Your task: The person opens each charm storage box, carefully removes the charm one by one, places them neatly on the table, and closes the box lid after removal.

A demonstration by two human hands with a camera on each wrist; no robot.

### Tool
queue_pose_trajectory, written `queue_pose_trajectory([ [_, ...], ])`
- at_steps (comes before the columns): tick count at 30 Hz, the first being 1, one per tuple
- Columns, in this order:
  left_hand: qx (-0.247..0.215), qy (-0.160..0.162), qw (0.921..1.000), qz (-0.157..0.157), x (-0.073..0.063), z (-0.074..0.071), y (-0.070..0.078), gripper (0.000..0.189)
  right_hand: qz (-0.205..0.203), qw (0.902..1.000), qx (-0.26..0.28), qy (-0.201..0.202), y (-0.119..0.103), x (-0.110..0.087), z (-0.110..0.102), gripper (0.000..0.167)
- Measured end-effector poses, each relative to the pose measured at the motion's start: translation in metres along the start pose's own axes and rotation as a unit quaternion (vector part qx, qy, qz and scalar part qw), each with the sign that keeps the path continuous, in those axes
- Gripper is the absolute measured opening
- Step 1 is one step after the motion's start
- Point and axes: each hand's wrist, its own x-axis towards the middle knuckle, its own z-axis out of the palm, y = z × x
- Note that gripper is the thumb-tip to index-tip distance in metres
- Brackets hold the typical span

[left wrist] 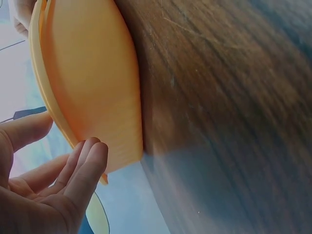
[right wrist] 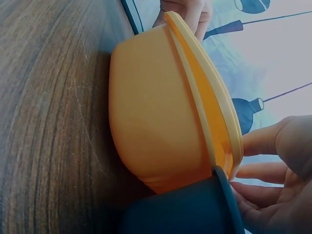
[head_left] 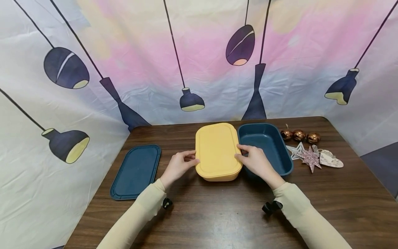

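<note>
A yellow lid [head_left: 216, 148] lies over a yellow rectangular box [head_left: 220, 178] in the middle of the table. In the right wrist view, a gap shows between the lid [right wrist: 228, 109] and the rim of the box [right wrist: 151, 102], so the lid sits partly raised. My left hand [head_left: 178, 166] pinches the lid's left edge, thumb and fingertips at the rim. On the opposite side, my right hand [head_left: 256, 162] holds the right edge between thumb and fingers. That hand reaches across the uncovered dark blue box [head_left: 284, 155], which stands right beside the yellow one.
A dark blue lid [head_left: 135, 173] lies flat on the left of the wooden table [head_left: 214, 221]. At the right are several copper-coloured baubles [head_left: 299, 135], a white star [head_left: 295, 150], a pink glitter star [head_left: 311, 158] and a pale heart ornament [head_left: 330, 159]. A patterned cloth [head_left: 149, 62] hangs behind.
</note>
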Motion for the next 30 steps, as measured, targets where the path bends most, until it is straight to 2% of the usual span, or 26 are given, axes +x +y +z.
queue_pose_trajectory([
  [4,-0.055,-0.020,0.9980,-0.025,0.006,0.002,-0.004,0.055,0.001,1.0000,0.001,0.004,0.001,-0.001,0.001,0.052],
  [8,-0.130,-0.035,0.9890,-0.061,0.012,0.005,-0.007,0.061,-0.002,1.0000,-0.001,0.008,0.003,-0.001,0.002,0.052],
  [16,-0.200,-0.039,0.9742,-0.098,0.018,0.010,-0.010,0.066,-0.012,0.9998,-0.008,0.010,0.002,-0.002,0.004,0.052],
  [19,-0.206,-0.045,0.9711,-0.112,0.019,0.009,-0.012,0.066,-0.020,0.9997,-0.014,0.010,0.000,-0.001,0.006,0.052],
  [24,-0.198,-0.048,0.9710,-0.125,0.018,0.003,-0.014,0.064,-0.040,0.9982,-0.042,0.013,-0.004,0.001,0.011,0.050],
  [30,-0.204,-0.032,0.9697,-0.130,0.012,-0.006,-0.021,0.065,-0.058,0.9966,-0.056,0.016,-0.014,0.003,0.021,0.048],
])
